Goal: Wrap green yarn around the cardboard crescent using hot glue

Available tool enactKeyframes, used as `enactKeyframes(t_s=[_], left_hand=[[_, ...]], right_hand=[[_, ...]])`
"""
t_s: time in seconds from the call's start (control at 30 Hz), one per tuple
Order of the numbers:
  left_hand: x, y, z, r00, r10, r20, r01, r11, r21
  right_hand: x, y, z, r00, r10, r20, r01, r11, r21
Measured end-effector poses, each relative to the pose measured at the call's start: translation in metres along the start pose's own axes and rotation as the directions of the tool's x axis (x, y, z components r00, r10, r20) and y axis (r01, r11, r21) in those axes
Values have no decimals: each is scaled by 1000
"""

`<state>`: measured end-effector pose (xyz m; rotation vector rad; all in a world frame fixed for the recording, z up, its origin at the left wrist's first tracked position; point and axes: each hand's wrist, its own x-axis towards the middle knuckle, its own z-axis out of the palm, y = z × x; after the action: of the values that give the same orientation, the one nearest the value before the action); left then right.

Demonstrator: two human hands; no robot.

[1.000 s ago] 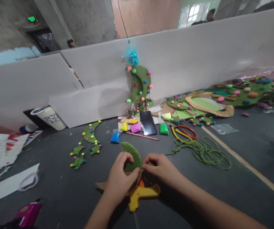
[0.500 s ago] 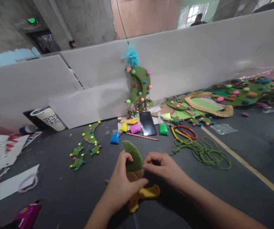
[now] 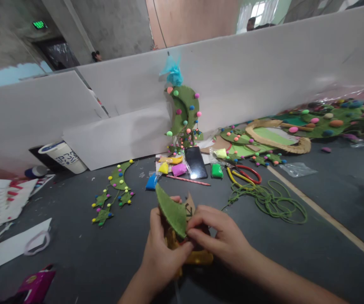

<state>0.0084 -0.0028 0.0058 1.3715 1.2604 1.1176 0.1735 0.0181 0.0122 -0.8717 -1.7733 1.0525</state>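
My left hand (image 3: 163, 253) is wrapped round a green felt piece (image 3: 172, 211) with a curved, pointed tip that stands up above the fingers. Brown cardboard (image 3: 189, 206) with dark markings shows behind the felt. The thumb and fingertips of my right hand (image 3: 218, 232) pinch the lower right edge of that felt. Under both hands a yellow tool (image 3: 199, 258), perhaps a glue gun, lies on the dark table, mostly hidden.
Beyond the hands lie a phone (image 3: 196, 163), a blue clay packet (image 3: 152, 182), red-and-yellow-handled pliers (image 3: 247, 174) and tangled green cord (image 3: 270, 202). A felt moon with stars (image 3: 120, 176) lies left; a decorated crescent (image 3: 186, 107) leans on the white partition (image 3: 264, 63).
The felt piece has tilted to the left, and cardboard now shows behind it. My right fingertips have moved down and left onto its edge.
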Motion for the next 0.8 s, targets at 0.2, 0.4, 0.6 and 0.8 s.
enactKeyframes(t_s=[0.2, 0.4, 0.6, 0.8], left_hand=[[1, 1, 6, 997, -9, 75, 26, 974, -226], [2, 4, 8, 996, -20, 83, 43, 959, -280], [-1, -3, 3, 993, -20, 117, 62, 928, -367], [1, -2, 5, 994, -104, -17, 94, 944, -317]], right_hand=[[-3, -3, 1, 995, -90, -42, 84, 989, -118], [-4, -1, 2, 998, -54, -34, 47, 983, -179], [-3, 4, 5, 998, -37, -48, 25, 974, -227], [-2, 9, 4, 993, -94, -67, 67, 942, -328]])
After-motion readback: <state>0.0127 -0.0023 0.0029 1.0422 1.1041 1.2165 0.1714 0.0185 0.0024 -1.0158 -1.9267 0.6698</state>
